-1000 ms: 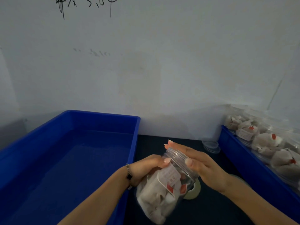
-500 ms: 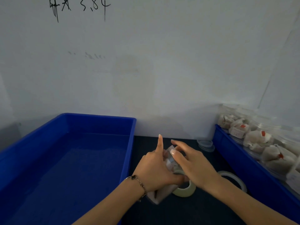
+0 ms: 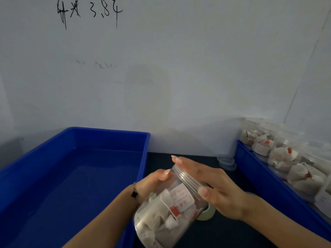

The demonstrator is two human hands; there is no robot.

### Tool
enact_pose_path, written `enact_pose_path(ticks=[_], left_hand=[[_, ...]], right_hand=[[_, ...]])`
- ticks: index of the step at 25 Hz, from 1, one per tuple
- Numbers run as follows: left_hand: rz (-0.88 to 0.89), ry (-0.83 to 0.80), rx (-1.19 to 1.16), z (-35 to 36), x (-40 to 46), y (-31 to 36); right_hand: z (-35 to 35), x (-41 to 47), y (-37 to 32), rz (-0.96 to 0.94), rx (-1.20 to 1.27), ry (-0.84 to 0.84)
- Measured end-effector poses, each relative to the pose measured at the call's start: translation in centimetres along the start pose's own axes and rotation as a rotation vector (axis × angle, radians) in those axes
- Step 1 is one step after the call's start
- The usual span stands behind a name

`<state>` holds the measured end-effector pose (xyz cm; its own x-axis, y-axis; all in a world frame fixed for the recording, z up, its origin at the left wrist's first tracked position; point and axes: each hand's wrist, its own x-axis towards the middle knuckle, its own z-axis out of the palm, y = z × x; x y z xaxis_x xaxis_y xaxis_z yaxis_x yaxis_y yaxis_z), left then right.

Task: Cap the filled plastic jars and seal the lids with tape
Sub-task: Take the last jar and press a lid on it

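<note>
1. Head view: the left hand grips a clear jar by its side, fingers curled behind it and the thumb on the near wall just under the neck.
2. The jar is held above the desk, tilted with its mouth up and away to the right; it is packed with white sachets bearing red-and-white tags.
3. The right hand lies over the jar's lid, fingers straight across the top and the thumb against the ribbed rim (palm on the cap, not clenched).
4. A tape roll lies flat on the desk just under the right hand, partly hidden by the jar and the wrist.
5. Left of the left hand stands a blue tray, its near wall just beside the left forearm.
6. Right of the right hand a second blue bin holds more filled jars lying in a row.
7. Beyond the right hand, against the wall, sits a small stack of spare lids, just beside the bin's corner.
8. A bracelet with a dark charm sits on the left wrist.
9. Black handwriting marks the wall far above both hands.
</note>
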<state>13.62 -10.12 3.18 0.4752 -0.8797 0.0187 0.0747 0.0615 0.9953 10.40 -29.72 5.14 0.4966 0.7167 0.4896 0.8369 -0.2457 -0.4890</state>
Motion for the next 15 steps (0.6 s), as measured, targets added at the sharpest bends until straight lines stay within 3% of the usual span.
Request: enact_pose_path(ticks=[2, 4, 9, 13, 15], left_hand=[[0.014, 0.008, 0.033, 0.1, -0.3, 0.3], [-0.002, 0.106, 0.133, 0.2, -0.3, 0.6], [-0.163, 0.574, 0.878, 1.8, 1.9, -1.9], [-0.127, 0.714, 1.075, 1.9, 3.2, -3.9], [-0.099, 0.758, 1.089, 1.6, 3.1, -4.2]], right_hand=[[0.3, -0.2, 0.1, -0.053, -0.042, 0.007], [0.0, -0.4, 0.5, 0.01, -0.131, -0.002], [1.8, -0.5, 2.4, 0.699, -0.358, -0.105], [2.7, 1.5, 3.2, 0.807, -0.342, -0.031], [1.4, 2.2, 4.1, 0.884, -0.099, -0.082]])
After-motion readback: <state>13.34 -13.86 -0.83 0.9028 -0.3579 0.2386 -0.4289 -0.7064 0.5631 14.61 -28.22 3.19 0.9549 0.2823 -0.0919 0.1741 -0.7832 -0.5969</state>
